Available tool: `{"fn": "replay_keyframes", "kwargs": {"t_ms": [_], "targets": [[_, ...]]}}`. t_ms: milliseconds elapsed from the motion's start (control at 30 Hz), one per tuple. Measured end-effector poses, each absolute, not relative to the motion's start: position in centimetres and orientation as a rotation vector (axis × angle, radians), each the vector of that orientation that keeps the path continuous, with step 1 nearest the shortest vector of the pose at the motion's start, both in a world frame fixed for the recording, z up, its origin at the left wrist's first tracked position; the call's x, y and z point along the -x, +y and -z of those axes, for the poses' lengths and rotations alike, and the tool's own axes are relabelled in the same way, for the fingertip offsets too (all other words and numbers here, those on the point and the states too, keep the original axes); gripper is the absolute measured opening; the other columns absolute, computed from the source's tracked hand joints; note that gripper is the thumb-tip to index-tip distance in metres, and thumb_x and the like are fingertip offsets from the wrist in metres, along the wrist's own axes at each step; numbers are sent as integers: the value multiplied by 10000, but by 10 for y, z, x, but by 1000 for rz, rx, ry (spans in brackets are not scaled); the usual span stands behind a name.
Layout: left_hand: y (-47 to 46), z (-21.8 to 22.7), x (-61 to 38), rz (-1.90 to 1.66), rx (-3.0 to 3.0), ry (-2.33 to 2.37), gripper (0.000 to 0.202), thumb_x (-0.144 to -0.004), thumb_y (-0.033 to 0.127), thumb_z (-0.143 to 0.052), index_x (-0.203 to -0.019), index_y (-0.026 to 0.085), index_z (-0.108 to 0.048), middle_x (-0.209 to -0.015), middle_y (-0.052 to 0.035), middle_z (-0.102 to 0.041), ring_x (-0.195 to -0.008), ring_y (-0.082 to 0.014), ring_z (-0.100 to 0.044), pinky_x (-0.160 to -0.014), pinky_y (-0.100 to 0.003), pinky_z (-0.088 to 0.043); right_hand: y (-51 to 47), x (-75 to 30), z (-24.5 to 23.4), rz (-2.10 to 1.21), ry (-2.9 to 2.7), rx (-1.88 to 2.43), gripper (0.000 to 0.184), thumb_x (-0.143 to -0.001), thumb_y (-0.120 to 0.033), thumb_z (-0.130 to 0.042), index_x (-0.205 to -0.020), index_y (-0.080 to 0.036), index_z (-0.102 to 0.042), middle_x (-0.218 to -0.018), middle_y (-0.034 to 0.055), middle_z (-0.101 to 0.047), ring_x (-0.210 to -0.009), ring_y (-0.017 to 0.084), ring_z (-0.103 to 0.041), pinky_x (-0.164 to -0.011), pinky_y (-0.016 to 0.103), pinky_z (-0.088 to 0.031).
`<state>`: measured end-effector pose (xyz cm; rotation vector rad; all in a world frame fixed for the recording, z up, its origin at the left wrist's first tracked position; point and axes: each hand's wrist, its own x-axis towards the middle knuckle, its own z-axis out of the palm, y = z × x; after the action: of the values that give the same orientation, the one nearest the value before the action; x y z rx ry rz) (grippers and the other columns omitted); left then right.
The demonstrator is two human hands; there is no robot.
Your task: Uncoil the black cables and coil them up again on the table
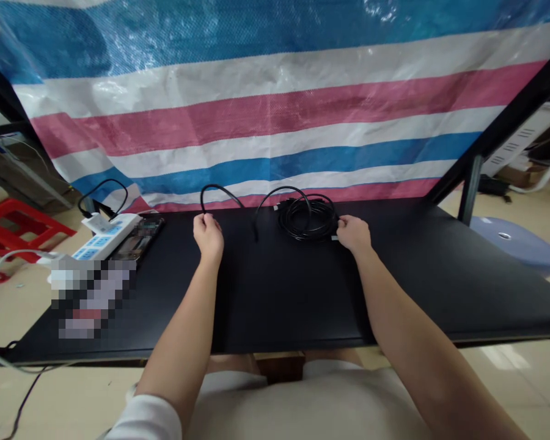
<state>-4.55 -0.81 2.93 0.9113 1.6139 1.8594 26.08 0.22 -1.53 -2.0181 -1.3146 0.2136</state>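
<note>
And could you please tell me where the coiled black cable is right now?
In the head view, the coiled black cable lies right of centre, near the far edge of the black table, just left of the right hand.

The table (284,293) has a flat, matte black top with a straight front edge. On it, near the far edge and a little right of the middle, a black cable (284,220) lies wound in a round coil of several turns. Along the left edge rests a white power strip (101,243) with blue socket faces. Just beside it is a flat dark item (140,239), too unclear to name.
</note>
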Motion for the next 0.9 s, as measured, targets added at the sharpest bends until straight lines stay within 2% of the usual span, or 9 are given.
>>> {"fn": "replay_keyframes", "kwargs": {"t_ms": [133, 233, 300, 400, 467, 533, 600, 733, 900], "targets": [[-5, -37, 61, -1877, -542, 1438, 165, -813, 185, -448, -663, 209, -383, -464, 94, -353, -348, -55, -319, -387, -170, -219, 4, -262, 19, -167, -1275, 1902, 112, -671, -124, -516, -720, -178, -602, -837, 146, -654, -920, 309, -609, -874, 462, -442], [-6, -42, 68, -1861, -357, 1363, 173, -843, 211, -420, -675, 204, -375, -465, 97, -329, -334, -41, -288, -372, -150, -179, 5, -259, 18, -167, -1096, 1740, 106, -671, -120, -501, -724, -209, -523, -756, 83, -626, -825, 252, -592, -848, 434, -443], [-8, -46, 70, -1841, -288, 1325, 165, -863, 205, -382, -698, 201, -385, -465, 99, -315, -328, -39, -274, -368, -142, -169, 5, -257, 15, -222, -955, 1614, 110, -685, -128, -496, -743, -222, -493, -678, 20, -587, -722, 200, -570, -778, 377, -453], [-11, -49, 71, -1821, -224, 1294, 158, -880, 208, -358, -728, 200, -402, -472, 100, -304, -320, -38, -269, -362, -135, -167, 7, -254, 9, -371, -790, 1386, 79, -715, -178, -507, -762, -231, -474, -582, -55, -487, -571, 132, -495, -614, 275, -420], [-12, -50, 73, -1808, -193, 1276, 166, -885, 217, -353, -727, 200, -399, -479, 100, -294, -319, -35, -263, -358, -132, -159, 8, -257, 7, -475, -706, 1225, 53, -757, -267, -509, -783, -241, -470, -549, -82, -424, -501, 110, -440, -509, 229, -352], [-13, -49, 76, -1790, -170, 1259, 178, -884, 222, -354, -710, 201, -385, -487, 98, -285, -322, -35, -258, -354, -132, -154, 8, -262, 5, -559, -641, 1090, 108, -790, -351, -498, -779, -252, -456, -536, -91, -390, -467, 101, -417, -454, 208, -294], [-13, -48, 80, -1778, -153, 1258, 184, -872, 221, -369, -689, 205, -360, -493, 97, -280, -324, -35, -257, -350, -135, -155, 7, -271, 5, -627, -593, 992, 163, -801, -377, -497, -733, -253, -415, -529, -93, -375, -452, 95, -421, -435, 199, -281], [-12, -45, 81, -1793, -163, 1341, 192, -852, 178, -369, -664, 204, -340, -489, 92, -302, -327, -35, -279, -353, -133, -167, 5, -281, 4, -751, -497, 883, 219, -816, -328, -496, -686, -241, -344, -515, -93, -375, -446, 91, -447, -430, 193, -316], [-9, -39, 70, -1816, -412, 1516, 182, -826, 228, -431, -651, 209, -385, -466, 83, -364, -339, -63, -364, -361, -153, -249, 4, -270, 5, -848, -503, 854, 139, -828, -305, -520, -749, -259, -416, -535, -96, -421, -466, 91, -490, -432, 198, -358]]}}
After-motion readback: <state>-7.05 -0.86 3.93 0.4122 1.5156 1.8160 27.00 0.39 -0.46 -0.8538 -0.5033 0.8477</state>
